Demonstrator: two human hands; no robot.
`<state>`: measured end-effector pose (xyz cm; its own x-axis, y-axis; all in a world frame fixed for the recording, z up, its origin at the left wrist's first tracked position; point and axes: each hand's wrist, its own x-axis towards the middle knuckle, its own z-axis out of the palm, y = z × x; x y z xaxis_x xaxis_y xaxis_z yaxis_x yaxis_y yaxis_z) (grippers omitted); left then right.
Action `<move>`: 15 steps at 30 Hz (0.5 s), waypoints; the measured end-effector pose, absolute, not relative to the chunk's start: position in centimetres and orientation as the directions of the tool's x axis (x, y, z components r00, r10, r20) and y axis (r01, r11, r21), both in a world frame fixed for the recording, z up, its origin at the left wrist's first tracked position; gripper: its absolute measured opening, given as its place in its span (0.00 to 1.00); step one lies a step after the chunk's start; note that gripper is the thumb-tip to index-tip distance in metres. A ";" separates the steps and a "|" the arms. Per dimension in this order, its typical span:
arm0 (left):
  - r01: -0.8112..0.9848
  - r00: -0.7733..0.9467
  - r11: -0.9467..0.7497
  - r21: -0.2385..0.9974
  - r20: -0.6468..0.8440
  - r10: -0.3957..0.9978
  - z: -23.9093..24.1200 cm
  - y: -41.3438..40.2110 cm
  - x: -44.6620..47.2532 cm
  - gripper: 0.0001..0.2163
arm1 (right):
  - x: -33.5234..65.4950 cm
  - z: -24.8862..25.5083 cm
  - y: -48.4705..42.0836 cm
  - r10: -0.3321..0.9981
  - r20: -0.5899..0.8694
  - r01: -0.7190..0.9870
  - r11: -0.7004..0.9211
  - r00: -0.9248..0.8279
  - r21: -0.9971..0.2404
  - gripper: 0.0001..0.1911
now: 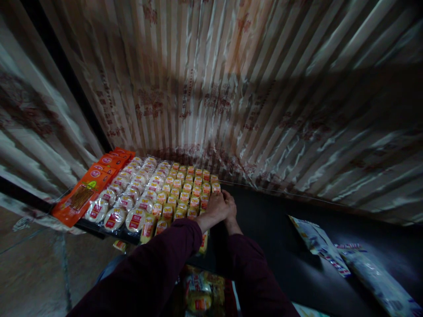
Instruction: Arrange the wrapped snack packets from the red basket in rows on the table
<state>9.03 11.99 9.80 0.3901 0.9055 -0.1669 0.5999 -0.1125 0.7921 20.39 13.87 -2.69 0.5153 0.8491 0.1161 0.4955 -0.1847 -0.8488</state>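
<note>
Filling clear wrappers [147, 228], yellow snacks [185, 197], fingers [228, 197] beside

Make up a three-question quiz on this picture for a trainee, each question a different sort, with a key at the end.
1. True or false: the round white packs lie between the orange packets and the small yellow packs.

2. Which group are the left hand and the right hand nearest to?
A) the orange packets
B) the small yellow packs
C) the round white packs

3. Fill in the colour: the bare table top to the right of the hands is ____.

Key: 1. True. 2. B. 3. Black.
</note>
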 end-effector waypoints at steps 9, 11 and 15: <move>0.661 0.275 0.031 0.749 -0.281 0.920 14.2 10.9 10.4 0.27 | 20.1 -2.9 14.4 0.860 0.159 0.519 -0.138 0.486 -0.843 0.27; 0.667 0.254 0.043 0.744 -0.282 0.925 14.8 10.8 10.3 0.29 | 20.0 -2.6 14.5 0.860 0.191 0.564 -0.130 0.473 -0.816 0.27; 0.651 0.316 -0.003 0.759 -0.268 0.910 14.6 11.0 9.2 0.22 | 19.9 -1.7 14.9 0.871 0.211 0.618 -0.126 0.443 -0.776 0.27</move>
<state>9.23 11.04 14.61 0.3161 0.9102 -0.2677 0.6514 -0.0031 0.7587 19.93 14.89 -1.68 0.4427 0.8714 0.2113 0.6179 -0.1257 -0.7762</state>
